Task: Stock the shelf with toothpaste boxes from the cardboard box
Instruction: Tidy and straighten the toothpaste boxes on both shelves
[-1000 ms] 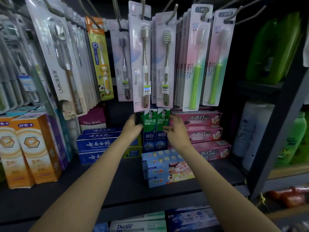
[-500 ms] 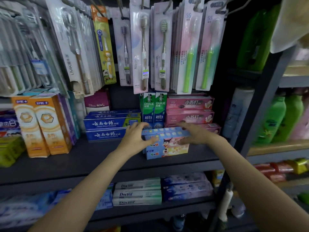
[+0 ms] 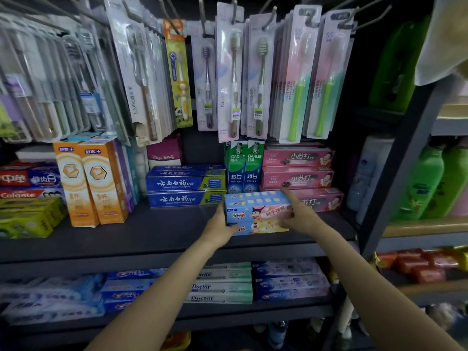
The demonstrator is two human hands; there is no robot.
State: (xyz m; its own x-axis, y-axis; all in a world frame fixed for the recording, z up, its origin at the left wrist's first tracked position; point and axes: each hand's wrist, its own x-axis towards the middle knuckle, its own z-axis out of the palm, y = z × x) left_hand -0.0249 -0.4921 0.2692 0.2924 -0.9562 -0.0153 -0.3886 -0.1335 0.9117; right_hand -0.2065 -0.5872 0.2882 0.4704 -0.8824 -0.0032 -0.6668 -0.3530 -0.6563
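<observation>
Item: stack of light-blue cartoon toothpaste boxes (image 3: 255,211), lying flat near the front of the dark shelf (image 3: 121,239), directly before two upright green DARLIE boxes (image 3: 244,165) and just beside the pink toothpaste boxes (image 3: 297,171) stacked to the right; the lowest pink box touches or nearly touches the stack, which of the two cannot be told.
Left hand (image 3: 220,228): at the stack's left end, fingers curled round the end of the boxes, thumb on the front face.
Right hand (image 3: 300,215): at the stack's right end, index finger laid straight along the top rear edge, remaining fingers bent round the end, gripping.
Adjacent stock: blue toothpaste boxes (image 3: 186,188) stacked flat to the left; orange upright boxes (image 3: 93,183) further left; carded toothbrushes (image 3: 234,72) hanging on pegs above; Doctor toothpaste boxes (image 3: 220,286) on the shelf below; green bottles (image 3: 435,183) in the neighbouring bay to the right.
</observation>
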